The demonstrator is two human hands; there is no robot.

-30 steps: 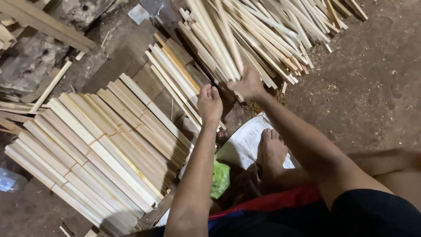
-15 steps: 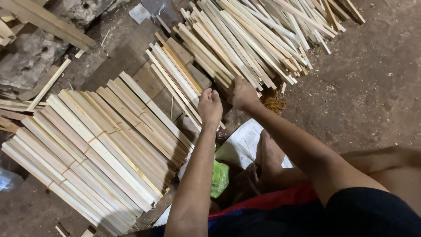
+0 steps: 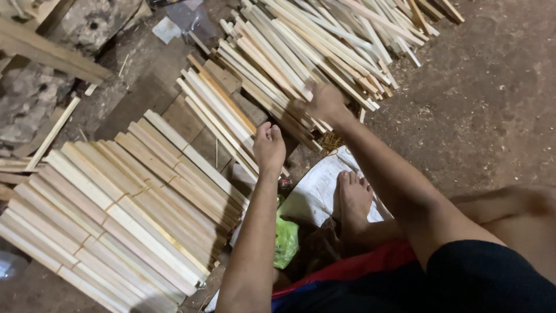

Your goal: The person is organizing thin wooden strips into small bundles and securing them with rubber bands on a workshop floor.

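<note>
Warm, dim light is falling from above onto the pale bundled wooden slats (image 3: 116, 214), which are reading brightest, while the brown dirt floor (image 3: 492, 116) is fading into shadow toward the corners. The right hand (image 3: 325, 104) is smearing with motion blur over the loose heap of thin wooden sticks (image 3: 324, 46); the left hand (image 3: 269, 145) is showing sharper. No glare is appearing, and fine grain is softening the darker areas.

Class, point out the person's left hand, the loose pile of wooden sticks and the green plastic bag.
left hand (image 3: 269, 148), head view, back of the hand.
loose pile of wooden sticks (image 3: 324, 35), head view, middle of pile.
green plastic bag (image 3: 285, 240), head view, its middle.
</note>
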